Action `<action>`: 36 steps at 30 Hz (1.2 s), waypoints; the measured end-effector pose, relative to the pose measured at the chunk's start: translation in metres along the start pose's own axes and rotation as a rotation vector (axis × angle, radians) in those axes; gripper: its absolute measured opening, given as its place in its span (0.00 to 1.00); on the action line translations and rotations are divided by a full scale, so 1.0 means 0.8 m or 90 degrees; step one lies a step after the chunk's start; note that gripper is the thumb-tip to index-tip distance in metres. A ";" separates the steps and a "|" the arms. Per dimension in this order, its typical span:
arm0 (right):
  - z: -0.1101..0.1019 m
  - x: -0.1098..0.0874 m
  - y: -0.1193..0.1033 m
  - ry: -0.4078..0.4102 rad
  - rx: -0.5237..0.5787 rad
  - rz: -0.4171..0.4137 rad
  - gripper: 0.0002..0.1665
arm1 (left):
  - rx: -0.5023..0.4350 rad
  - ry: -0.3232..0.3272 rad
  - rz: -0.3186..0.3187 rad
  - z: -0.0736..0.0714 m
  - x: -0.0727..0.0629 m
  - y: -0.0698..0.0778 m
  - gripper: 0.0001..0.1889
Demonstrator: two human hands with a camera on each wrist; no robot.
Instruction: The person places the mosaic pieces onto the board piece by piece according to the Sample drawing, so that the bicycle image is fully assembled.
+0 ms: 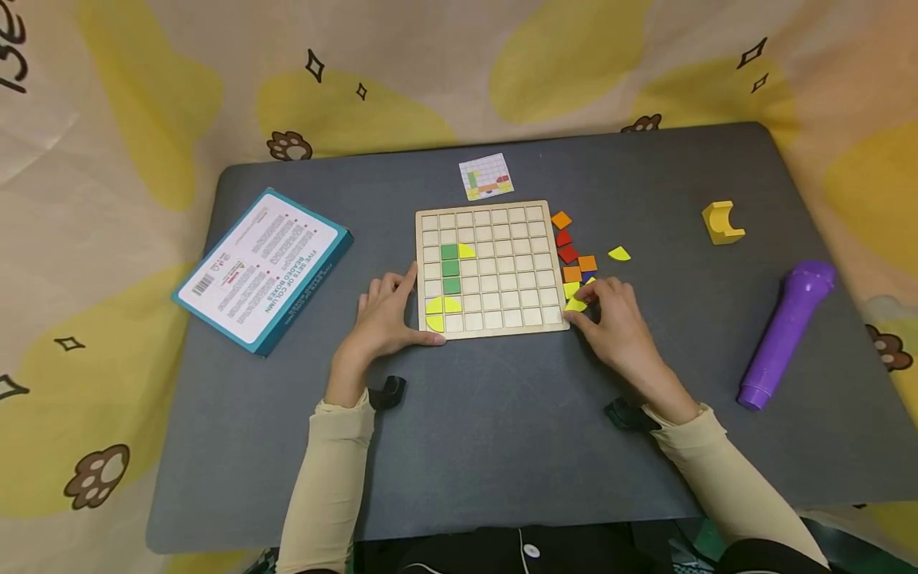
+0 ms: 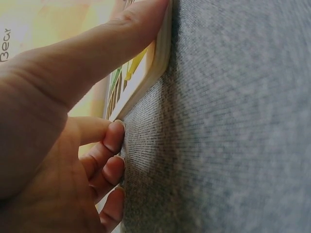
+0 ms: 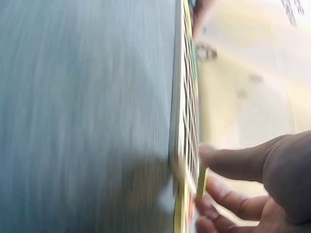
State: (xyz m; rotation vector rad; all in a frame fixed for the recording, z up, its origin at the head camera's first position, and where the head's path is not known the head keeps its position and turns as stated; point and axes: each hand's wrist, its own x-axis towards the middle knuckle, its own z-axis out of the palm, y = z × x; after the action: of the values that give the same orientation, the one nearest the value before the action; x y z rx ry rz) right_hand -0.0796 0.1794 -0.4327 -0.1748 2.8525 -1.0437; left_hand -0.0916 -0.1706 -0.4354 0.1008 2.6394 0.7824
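Observation:
A wooden grid board [image 1: 508, 282] lies on the grey table. On its left part sit several green square tiles [image 1: 450, 268] and yellow quarter-round tiles [image 1: 434, 322]. My left hand [image 1: 383, 315] spans the board's near left corner, thumb at the near edge and index finger along the left side. At the near right corner, my right hand [image 1: 618, 323] pinches a yellow tile [image 3: 202, 183] between thumb and fingers; its exact shape is partly hidden. Beside the board's right edge lie loose orange tiles [image 1: 587, 263], red tiles [image 1: 567, 253], a blue tile partly covered, and more yellow ones.
A patterned card [image 1: 486, 176] lies behind the board. To the left is a blue and white box [image 1: 261, 269]. On the right are a yellow block with a curved notch [image 1: 721, 222] and a purple microphone-shaped object [image 1: 787, 335]. One yellow tile [image 1: 619, 253] lies apart.

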 end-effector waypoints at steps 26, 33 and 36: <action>0.110 0.044 -0.125 -0.158 -0.084 -0.289 0.14 | 0.015 -0.004 0.001 0.000 0.001 -0.003 0.71; 0.111 0.044 -0.124 -0.155 -0.089 -0.273 0.14 | 0.011 -0.003 0.001 0.000 0.002 -0.002 0.71; 0.110 0.044 -0.123 -0.156 -0.088 -0.269 0.13 | 0.010 -0.002 -0.001 0.000 0.001 -0.001 0.72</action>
State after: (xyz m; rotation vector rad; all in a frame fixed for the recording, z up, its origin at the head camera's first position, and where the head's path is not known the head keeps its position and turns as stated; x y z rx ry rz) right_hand -0.0957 0.0433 -0.4379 -0.8838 2.7179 -0.8071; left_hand -0.0924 -0.1710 -0.4364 0.1033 2.6432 0.7610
